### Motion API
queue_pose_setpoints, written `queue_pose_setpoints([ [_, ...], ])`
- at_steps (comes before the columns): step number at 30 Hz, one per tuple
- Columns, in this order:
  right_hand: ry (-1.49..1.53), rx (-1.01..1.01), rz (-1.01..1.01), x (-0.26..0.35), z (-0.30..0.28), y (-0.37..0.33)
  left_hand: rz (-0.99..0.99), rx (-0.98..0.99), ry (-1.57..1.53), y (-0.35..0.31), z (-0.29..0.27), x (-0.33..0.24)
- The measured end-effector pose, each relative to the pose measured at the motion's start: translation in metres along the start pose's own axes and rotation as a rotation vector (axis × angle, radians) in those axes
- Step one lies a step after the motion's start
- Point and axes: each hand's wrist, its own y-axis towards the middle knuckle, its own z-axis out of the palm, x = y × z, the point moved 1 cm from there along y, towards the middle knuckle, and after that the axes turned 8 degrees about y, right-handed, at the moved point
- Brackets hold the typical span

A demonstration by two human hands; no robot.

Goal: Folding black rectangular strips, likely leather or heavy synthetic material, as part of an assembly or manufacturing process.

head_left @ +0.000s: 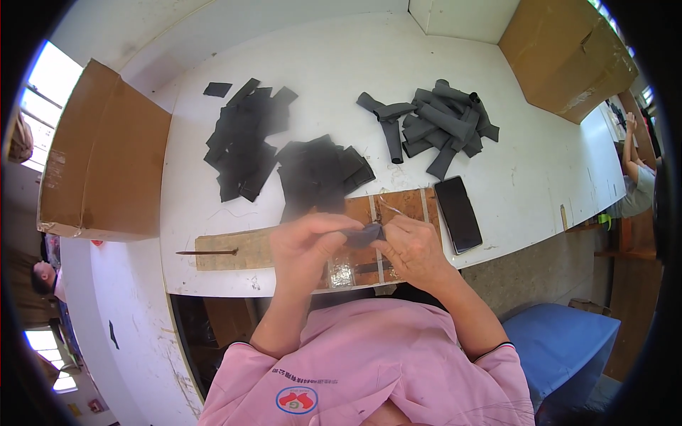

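My left hand (307,238) and my right hand (410,248) meet above a brown taped board (408,204) at the table's near edge. Between them they pinch a small dark grey fabric piece (361,236), curled into a short tube. Each hand has its thumb and fingers closed on one end of it. Just beyond my left hand lies a heap of flat black fabric pieces (312,170), with a larger heap of flat pieces (241,135) farther left. A pile of dark grey fabric tubes (447,121) lies at the far right.
A black phone (458,214) lies right of the board. A brown pointed rod (206,252) rests on a cardboard strip (249,243) at the left. Cardboard boxes (106,153) stand at both sides. A blue covered object (561,344) is lower right. Two other people are at the edges.
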Motion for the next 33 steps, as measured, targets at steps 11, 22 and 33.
queue_pose_setpoints([
  [11, 0.118, -0.097, 0.035, -0.012, 0.025, -0.021, 0.093, 0.134, 0.092, -0.004, -0.001, 0.008],
  [22, 0.561, -0.416, 0.424, -0.046, -0.036, 0.055, -0.237, -0.254, 1.268, -0.053, -0.059, 0.114],
  [33, 0.467, 0.015, 0.708, -0.005, 0.035, -0.056, -0.451, 0.230, 0.363, -0.039, -0.027, 0.047],
])
